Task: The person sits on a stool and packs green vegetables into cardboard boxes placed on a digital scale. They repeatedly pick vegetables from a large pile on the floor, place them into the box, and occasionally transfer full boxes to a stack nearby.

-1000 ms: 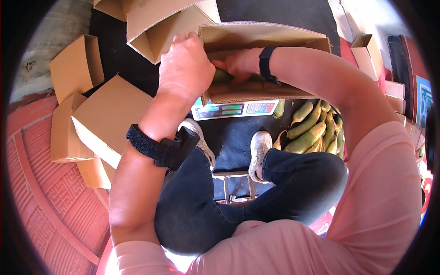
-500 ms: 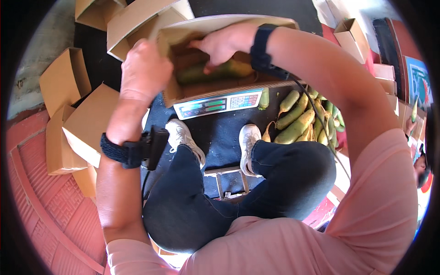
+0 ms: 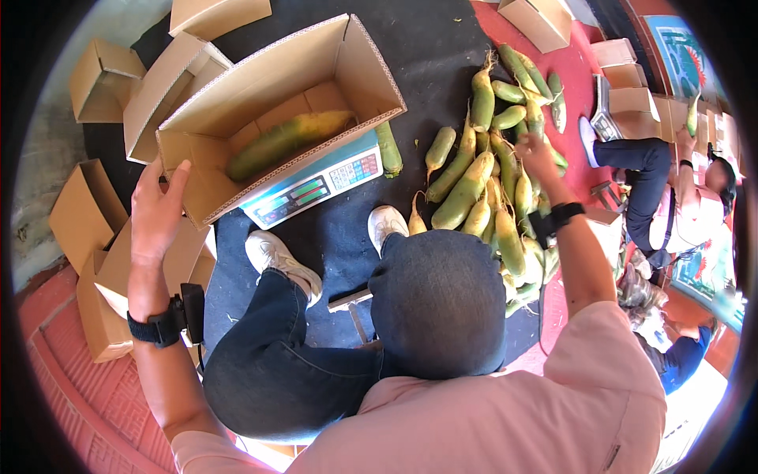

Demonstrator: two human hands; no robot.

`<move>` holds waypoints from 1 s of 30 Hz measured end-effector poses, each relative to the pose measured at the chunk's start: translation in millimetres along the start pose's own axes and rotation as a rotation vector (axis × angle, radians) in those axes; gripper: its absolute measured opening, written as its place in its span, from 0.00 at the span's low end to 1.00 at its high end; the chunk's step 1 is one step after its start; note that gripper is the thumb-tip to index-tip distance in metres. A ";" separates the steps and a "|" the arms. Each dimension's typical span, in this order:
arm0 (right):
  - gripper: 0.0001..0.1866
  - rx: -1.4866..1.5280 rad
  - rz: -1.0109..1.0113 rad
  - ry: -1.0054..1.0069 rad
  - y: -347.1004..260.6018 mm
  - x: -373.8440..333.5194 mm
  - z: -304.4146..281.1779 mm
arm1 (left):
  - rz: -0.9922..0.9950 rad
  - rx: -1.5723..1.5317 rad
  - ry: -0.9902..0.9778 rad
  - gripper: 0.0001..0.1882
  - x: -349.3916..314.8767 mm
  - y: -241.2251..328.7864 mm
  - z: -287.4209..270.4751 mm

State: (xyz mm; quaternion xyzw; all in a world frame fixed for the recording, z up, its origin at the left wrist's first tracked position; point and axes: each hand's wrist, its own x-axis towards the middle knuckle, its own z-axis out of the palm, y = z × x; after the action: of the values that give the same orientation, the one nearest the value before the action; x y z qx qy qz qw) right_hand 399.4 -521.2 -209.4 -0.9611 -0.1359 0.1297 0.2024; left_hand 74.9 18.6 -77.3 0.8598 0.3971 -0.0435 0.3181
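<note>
A tall cardboard box stands tilted on a white digital scale, with one large green radish lying inside it. My left hand is at the box's near left corner, its thumb over the wall and fingers along the outer side, gripping it. Off to the right, my right hand reaches into a pile of green radishes with yellowish ends. Its fingers are small and partly hidden among the radishes, so whether they grasp one cannot be made out. Another radish lies beside the scale.
Several other cardboard boxes stand at the left on the dark mat. My shoes rest between scale and pile. At the far right a co-worker holds up a radish near stacked cartons.
My right hand has left the box interior and moved right to the radish pile. The left hand has shifted down the box's corner. My view has turned to the right.
</note>
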 end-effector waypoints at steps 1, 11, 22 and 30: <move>0.21 0.061 0.089 -0.144 20.8 -9.2 29.4 | -0.075 -0.024 -0.029 0.20 -6.1 1.7 -2.7; 0.23 -0.660 -0.935 -0.826 -50.1 -84.5 56.9 | 0.115 -0.030 0.144 0.24 -27.3 -28.5 4.7; 0.19 -0.899 -0.967 -0.562 -5.6 -107.9 42.7 | 0.115 -0.098 0.060 0.21 -20.3 -22.9 6.7; 0.35 -0.162 -0.514 -0.528 -129.0 -53.3 -120.4 | 0.155 -0.112 0.127 0.18 -22.8 -26.6 9.5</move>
State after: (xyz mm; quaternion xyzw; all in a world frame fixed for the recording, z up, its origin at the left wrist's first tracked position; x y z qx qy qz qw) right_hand 359.6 -466.9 -37.8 -0.8420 -0.4301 0.3067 0.1097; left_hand 42.2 11.0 -91.1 0.8697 0.3507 0.0581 0.3424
